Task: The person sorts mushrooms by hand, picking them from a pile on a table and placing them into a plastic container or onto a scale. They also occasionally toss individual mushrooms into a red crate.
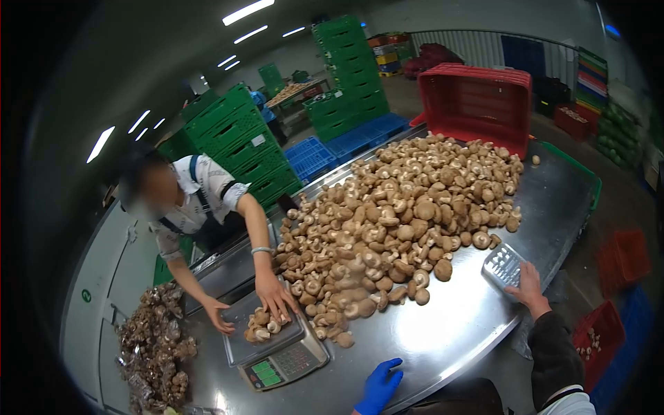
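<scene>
My right hand [530,289], bare below a dark sleeve, grips the near edge of a pale, shiny ridged tray [503,267] at the right of the steel table [443,325]. Low in the view, my left hand [380,384] wears a blue glove; its fingers are stretched out near the table's front edge, holding nothing. A large heap of brown mushrooms [404,214] covers the middle of the table, just left of the tray. Across from me, a co-worker's hand [274,294] touches several mushrooms on a digital scale [283,363]; their other hand [218,315] is beside its pan.
A red crate [477,104] lies tipped at the heap's far end. Bagged mushrooms [155,346] are piled at the left. Green crates [232,138] stand stacked behind the co-worker. Red crates [600,339] sit on the floor at my right.
</scene>
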Demonstrator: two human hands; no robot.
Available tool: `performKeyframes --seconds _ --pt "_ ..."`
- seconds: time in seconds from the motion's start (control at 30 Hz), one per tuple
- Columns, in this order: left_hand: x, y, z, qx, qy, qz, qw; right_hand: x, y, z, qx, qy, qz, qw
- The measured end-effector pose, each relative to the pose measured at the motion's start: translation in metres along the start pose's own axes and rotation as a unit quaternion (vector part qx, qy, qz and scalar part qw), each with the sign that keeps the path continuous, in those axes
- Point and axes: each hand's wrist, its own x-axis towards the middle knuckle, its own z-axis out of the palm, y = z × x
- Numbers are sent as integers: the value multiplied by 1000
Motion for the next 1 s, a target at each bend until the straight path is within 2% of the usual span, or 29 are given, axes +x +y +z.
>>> performKeyframes --seconds 0.07,0.13,0.2,0.27,0.4,0.47,0.57,0.6,0.67,0.7,0.73,0.77,0.8,0.83,0.87,0.9,0.93,1.0 --pt "-7 0 -4 12 3 -20 1000 10 4 2 8 -10 -9 1000" --pt "-13 -4 -7 20 10 -20 1000 14 -5 -30 89 -107 38 990" --pt "-16 -6 -9 28 14 -17 999 13 4 -14 101 -88 45 990" --pt "-16 -4 -9 17 16 -20 1000 8 2 -3 7 28 -7 1000" --pt "-12 11 -6 -12 11 -46 999 3 -3 -5 30 62 -47 997" --pt "-6 9 -1 27 -20 -26 999 -3 -3 -9 18 102 -84 991" --pt "6 12 7 19 0 -13 1000 -16 -27 -27 -5 134 -102 986" --pt "11 19 7 14 -7 -22 1000 -21 -46 -41 50 114 -114 986" --pt "21 32 3 28 36 4 999 -40 -77 -51 158 51 -142 976" --pt "28 41 1 10 56 18 998 -53 -89 -49 226 -61 -127 964" --pt "34 50 -2 -6 76 32 997 -64 -110 -56 314 -236 -83 916" --pt "43 54 -5 -12 62 28 998 -74 -127 -54 372 -405 -65 833" --pt "50 56 -7 -9 87 56 995 -86 -137 -35 434 -519 -92 731" --pt "52 56 -10 -5 115 84 990 -91 -157 -41 470 -614 -117 623" --pt "50 51 -15 -8 111 78 991 -101 -168 -37 504 -632 -143 571" --pt "49 44 -21 -95 36 -19 995 -108 -180 -34 552 -687 -111 460" --pt "50 36 -28 -180 -38 -113 976 -111 -184 -30 551 -689 -108 458" --pt "47 10 -38 -202 -24 -121 972 -113 -190 -13 538 -746 13 392"
